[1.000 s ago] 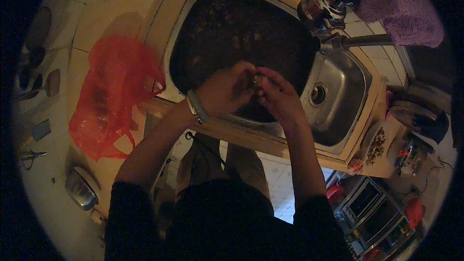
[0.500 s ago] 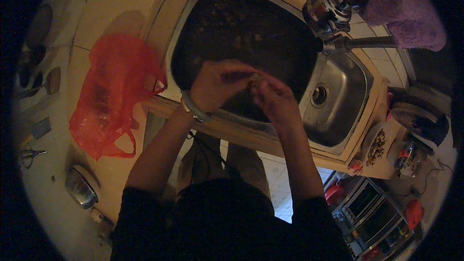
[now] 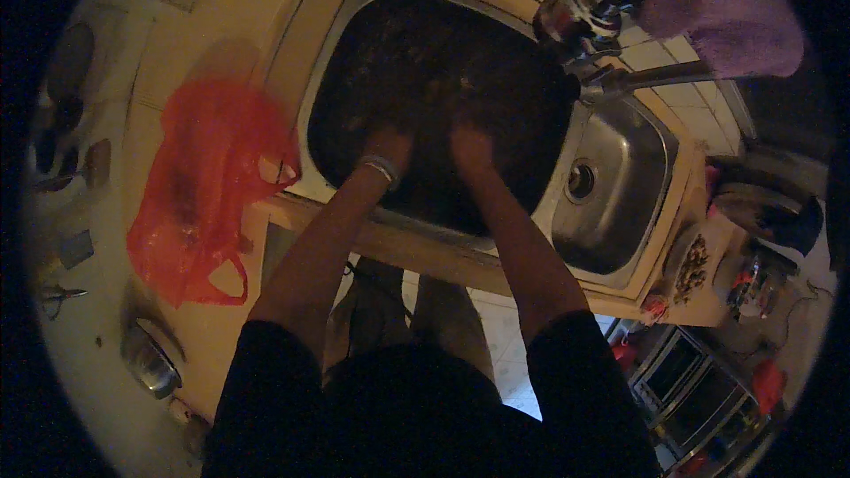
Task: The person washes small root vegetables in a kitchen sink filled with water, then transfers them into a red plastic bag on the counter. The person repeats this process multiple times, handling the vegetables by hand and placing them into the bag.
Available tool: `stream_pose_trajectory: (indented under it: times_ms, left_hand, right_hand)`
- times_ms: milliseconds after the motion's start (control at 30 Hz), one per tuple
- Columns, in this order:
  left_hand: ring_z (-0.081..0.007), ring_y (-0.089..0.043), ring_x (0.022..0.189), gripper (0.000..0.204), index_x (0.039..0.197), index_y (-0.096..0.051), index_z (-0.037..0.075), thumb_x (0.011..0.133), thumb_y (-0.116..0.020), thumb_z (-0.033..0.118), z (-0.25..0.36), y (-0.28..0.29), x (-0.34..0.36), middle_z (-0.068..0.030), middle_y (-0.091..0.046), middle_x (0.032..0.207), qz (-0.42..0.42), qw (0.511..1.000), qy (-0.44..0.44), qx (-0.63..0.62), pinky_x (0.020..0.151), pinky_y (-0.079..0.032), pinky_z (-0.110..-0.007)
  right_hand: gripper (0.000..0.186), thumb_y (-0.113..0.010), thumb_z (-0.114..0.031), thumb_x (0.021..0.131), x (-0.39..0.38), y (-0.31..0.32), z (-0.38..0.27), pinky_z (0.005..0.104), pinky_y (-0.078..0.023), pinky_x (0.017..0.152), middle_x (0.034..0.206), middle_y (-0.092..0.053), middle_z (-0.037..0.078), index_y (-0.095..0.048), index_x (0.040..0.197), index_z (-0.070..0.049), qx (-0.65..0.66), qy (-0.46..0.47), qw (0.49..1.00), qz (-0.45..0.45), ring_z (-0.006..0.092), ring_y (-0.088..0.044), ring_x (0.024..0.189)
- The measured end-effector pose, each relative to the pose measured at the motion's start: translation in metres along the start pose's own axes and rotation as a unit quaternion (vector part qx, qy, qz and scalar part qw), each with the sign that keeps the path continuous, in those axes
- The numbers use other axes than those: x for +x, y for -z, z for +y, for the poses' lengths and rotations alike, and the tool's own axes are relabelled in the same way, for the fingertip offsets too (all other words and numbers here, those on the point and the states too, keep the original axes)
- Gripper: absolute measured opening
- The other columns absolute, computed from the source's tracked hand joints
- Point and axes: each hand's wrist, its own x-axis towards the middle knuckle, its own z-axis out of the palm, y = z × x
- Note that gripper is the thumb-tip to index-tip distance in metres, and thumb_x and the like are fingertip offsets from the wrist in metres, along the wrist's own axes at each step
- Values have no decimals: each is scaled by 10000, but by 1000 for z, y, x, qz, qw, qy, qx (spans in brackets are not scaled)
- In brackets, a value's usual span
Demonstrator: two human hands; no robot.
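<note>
— Where are the hands?

— Both reach down into the dark left basin (image 3: 443, 88) of the sink. The left hand (image 3: 387, 143), with a pale band at its wrist, and the right hand (image 3: 471, 147) lie side by side, near but apart.

— Open or gripping?

— Cannot tell; the fingers are lost in the dark.

— What's around?

— A red plastic bag (image 3: 199, 186) on the worktop (image 3: 106, 389) to the left, a tap (image 3: 611, 80) and an empty steel basin (image 3: 611, 186) to the right.

Dim, warm light falls on a pale bench (image 3: 177, 62). A red plastic bag (image 3: 199, 186) lies left of the double steel sink (image 3: 620, 204); a purple cloth (image 3: 726, 13) hangs beyond it, and light floor tiles (image 3: 509, 345) show below it.
</note>
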Motion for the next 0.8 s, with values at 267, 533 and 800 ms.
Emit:
stream_pose_trajectory:
  times_ms: [267, 533, 800]
  left_hand:
    - [-380, -483, 1105, 467, 1217, -507, 119, 757, -580, 127, 12, 40, -27, -221, -476, 1226, -81, 995, -43, -40, 928, -415, -443]
    - [-350, -433, 1158, 526, 1258, -479, 205, 757, -634, 246, 28, 59, -79, -170, -419, 1290, 80, 991, -53, -89, 973, -353, -471]
    - [-367, -347, 1246, 698, 1334, -361, 185, 726, -690, 281, 12, 45, -79, -177, -327, 1367, -3, 999, 28, -29, 993, -360, -455]
  right_hand:
    - [209, -557, -249, 850, -35, 150, -19, 401, -512, 686, 854, -639, 156, -630, 927, -69, 240, 135, 952, -130, 298, -637, 756]
    - [200, -510, -201, 883, -62, 108, 21, 425, -487, 685, 916, -615, 153, -569, 1024, -71, 80, 49, 994, 53, 335, -595, 801]
    - [259, -412, -236, 931, -188, 204, 220, 377, -433, 778, 917, -565, 160, -525, 1017, -20, 397, -64, 815, 417, 272, -542, 843]
